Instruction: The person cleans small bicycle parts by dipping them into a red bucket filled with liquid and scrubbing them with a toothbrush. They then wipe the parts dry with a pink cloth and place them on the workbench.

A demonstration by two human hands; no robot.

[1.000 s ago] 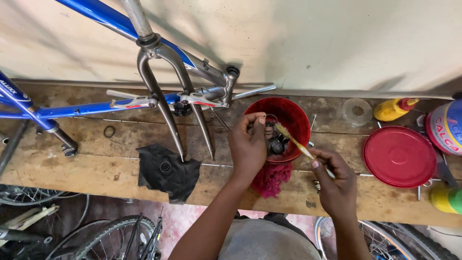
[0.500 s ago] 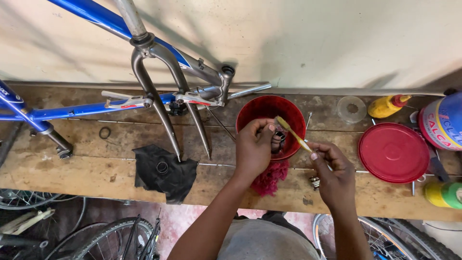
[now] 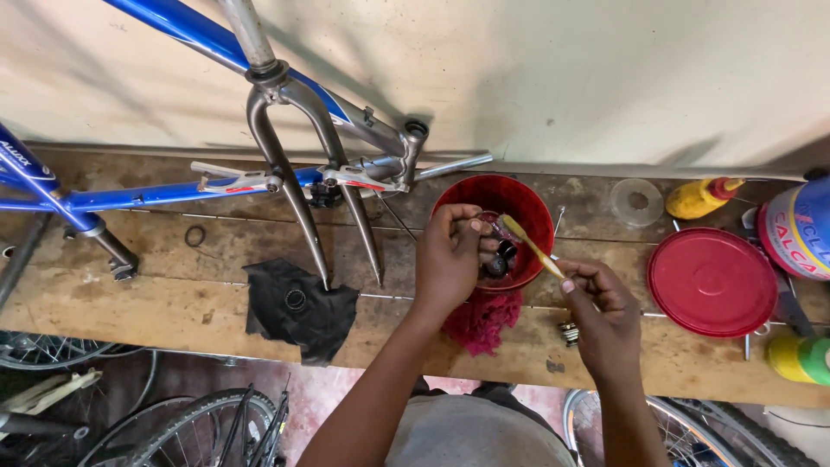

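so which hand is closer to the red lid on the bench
Right. The right hand holds a brush just beside the red lid; the left hand is farther off, over the red bucket.

— How is the light here?
— It is soft and even, rather bright on the wall (image 3: 605, 78) and the tabletop (image 3: 156, 298). The bicycle frame (image 3: 173, 195) throws faint, blurred shadows on the wall.
— Any glare?
— A small shine on the red lid (image 3: 711, 281) and on the fork (image 3: 285, 173).
— Is it sharp?
— Mostly sharp. The straight tabletop edge bends at the far left and right, and the near floor is dim.
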